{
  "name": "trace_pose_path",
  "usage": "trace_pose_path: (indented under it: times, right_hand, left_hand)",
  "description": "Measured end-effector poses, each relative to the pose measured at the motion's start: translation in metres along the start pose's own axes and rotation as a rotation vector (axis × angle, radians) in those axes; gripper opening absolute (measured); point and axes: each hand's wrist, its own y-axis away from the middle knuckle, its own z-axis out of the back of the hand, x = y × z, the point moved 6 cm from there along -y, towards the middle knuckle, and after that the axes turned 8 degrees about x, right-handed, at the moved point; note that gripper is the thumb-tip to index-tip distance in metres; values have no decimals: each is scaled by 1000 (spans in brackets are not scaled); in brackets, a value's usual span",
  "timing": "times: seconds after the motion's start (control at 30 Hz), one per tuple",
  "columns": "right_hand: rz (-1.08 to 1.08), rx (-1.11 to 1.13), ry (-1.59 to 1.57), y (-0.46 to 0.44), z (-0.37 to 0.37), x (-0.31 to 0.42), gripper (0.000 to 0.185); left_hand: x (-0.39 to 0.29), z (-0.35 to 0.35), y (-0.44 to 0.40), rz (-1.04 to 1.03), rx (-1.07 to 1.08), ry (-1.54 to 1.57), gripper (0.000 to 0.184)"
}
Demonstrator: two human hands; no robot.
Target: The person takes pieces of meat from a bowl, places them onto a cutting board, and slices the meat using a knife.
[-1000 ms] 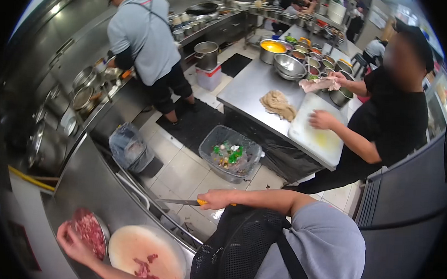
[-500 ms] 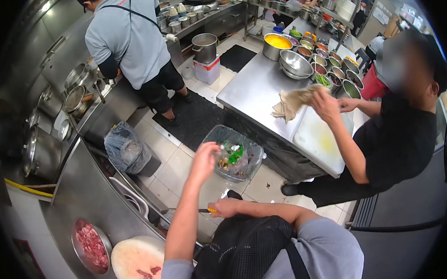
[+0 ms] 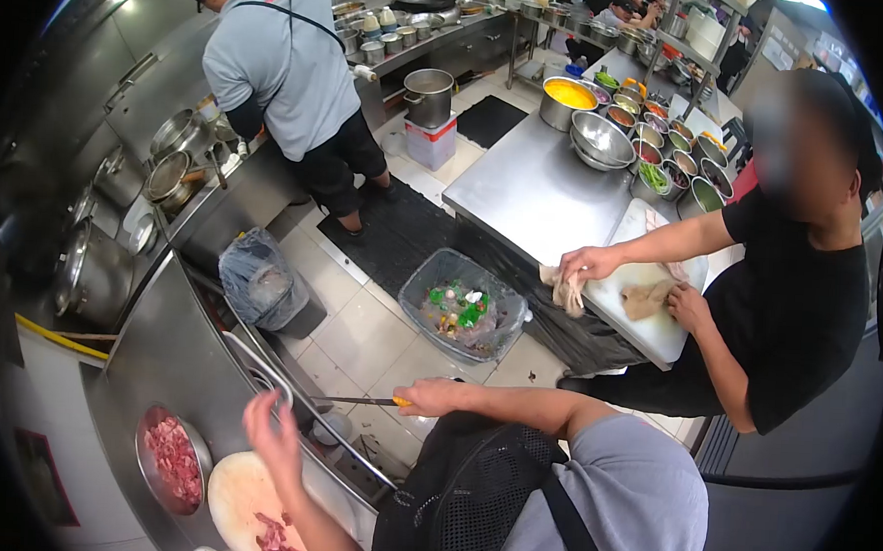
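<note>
My right hand (image 3: 428, 397) is closed around the yellow handle of a knife (image 3: 352, 400), whose thin blade points left past the metal counter's edge. My left hand (image 3: 272, 436) is raised over the counter, fingers apart and holding nothing. Below it lies a round, pale cutting board (image 3: 235, 493) with a few strips of raw meat (image 3: 277, 542) on its near part. Beside the board sits a metal bowl (image 3: 197, 452) filled with cut raw meat (image 3: 172, 459).
A lined bin (image 3: 415, 329) holding scraps stands ahead, and another lined bin (image 3: 302, 304) is to its left. At right, a co-worker in black holds a tan cloth (image 3: 565, 291) by a white board (image 3: 608, 301). Another person in grey (image 3: 287, 82) faces the left counter.
My left hand has swung left and down, from above the scrap bin to over the counter. The knife blade shows more fully. The co-worker's cloth has come down to the white board's edge.
</note>
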Motion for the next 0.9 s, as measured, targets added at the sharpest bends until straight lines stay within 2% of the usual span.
trace_pose_path:
  times: [0.1, 0.13, 0.17, 0.23, 0.3, 0.4, 0.43, 0.47, 0.53, 0.63, 0.73, 0.77, 0.83, 0.87, 0.9]
  right_hand:
    - [-8, -8, 17, 8, -4, 17, 43]
    - [-7, 1, 17, 11, -7, 23, 43]
    - [-5, 11, 33, 14, -10, 28, 43]
    - [36, -24, 36, 18, -21, 38, 43]
    - [43, 14, 3, 13, -36, 38, 43]
    - [-10, 25, 111, 12, -34, 62, 43]
    - [-32, 21, 110, 11, -32, 72, 41]
    - [67, 0, 95, 8, -32, 76, 45]
    - [80, -60, 104, 8, -31, 84, 42]
    - [90, -43, 116, 15, -28, 116, 42]
    - [105, 15, 97, 17, -37, 127, 41]
    - [106, 27, 102, 19, -41, 125, 41]
    - [131, 18, 155, 20, -46, 126, 39]
    - [144, 19, 161, 16, -46, 128, 39]
    - [163, 21, 159, 17, -48, 130, 38]
  left_hand:
    - [81, 60, 133, 310, -173, -378, 27]
    - [109, 67, 176, 319, -182, -370, 27]
    - [146, 60, 216, 436, -19, -409, 27]
    - [173, 39, 250, 582, 134, -448, 27]
    - [132, 47, 257, 290, -187, -431, 29]
    - [101, 58, 257, 270, -294, -459, 35]
    - [112, 56, 271, 342, -351, -457, 36]
    - [115, 61, 280, 360, -392, -390, 36]
    - [123, 66, 305, 450, -466, -337, 29]
    - [121, 75, 322, 588, -475, -230, 18]
    - [114, 72, 307, 440, -363, -215, 19]
    - [110, 72, 297, 453, -366, -213, 19]
    - [100, 71, 269, 256, -349, -337, 17]
    - [111, 77, 258, 259, -361, -345, 17]
    - [127, 74, 250, 303, -244, -348, 17]
